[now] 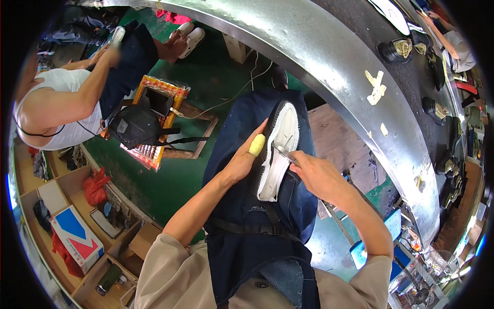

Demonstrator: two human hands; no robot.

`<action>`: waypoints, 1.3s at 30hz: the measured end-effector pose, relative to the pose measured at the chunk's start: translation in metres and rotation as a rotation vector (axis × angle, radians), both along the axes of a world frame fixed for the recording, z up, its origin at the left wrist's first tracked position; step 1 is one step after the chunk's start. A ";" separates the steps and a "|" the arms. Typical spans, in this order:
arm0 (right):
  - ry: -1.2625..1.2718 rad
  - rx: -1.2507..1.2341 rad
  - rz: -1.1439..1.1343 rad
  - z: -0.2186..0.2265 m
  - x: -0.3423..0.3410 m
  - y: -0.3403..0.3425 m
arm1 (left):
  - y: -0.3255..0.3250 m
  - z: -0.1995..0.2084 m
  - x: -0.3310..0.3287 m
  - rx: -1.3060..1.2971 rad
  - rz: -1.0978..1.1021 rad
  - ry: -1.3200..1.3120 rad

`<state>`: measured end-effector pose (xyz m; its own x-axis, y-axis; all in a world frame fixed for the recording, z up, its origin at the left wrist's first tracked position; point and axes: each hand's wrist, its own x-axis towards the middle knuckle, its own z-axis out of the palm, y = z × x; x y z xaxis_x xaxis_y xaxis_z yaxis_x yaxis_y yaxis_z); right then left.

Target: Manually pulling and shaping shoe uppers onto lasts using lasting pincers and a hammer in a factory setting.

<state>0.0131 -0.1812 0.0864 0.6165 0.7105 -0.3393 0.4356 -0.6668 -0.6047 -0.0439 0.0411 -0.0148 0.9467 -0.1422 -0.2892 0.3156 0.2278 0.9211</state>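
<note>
A shoe [278,175] with a dark rim and a whitish underside lies bottom up along my lap, its toe pointing away from me. My left hand [243,158] grips its left edge, a yellow wrap [257,145] around the thumb and the other fingers mostly hidden beneath. In my closed right hand [320,177] is a slim metal hand tool [282,150], its tip on the underside near the middle; its exact kind cannot be made out. A dark blue apron [231,195] covers my lap under the shoe.
A curved metal-edged bench [329,56] runs from the top to the right, with several dark shoes [395,50] on its belt. At left a person [67,98] sits working; a black backpack [136,126] lies nearby. Wooden compartments [77,180] hold boxes and bags at lower left.
</note>
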 end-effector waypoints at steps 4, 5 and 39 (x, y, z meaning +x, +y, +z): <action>-0.013 -0.136 0.124 0.013 0.014 0.007 | 0.001 -0.001 -0.003 -0.003 -0.013 -0.057; -0.004 -0.142 0.122 0.018 0.014 0.009 | 0.001 0.002 -0.004 0.001 -0.009 -0.066; 0.748 0.030 -0.425 0.015 -0.004 0.019 | 0.031 0.027 0.012 0.473 -0.222 0.022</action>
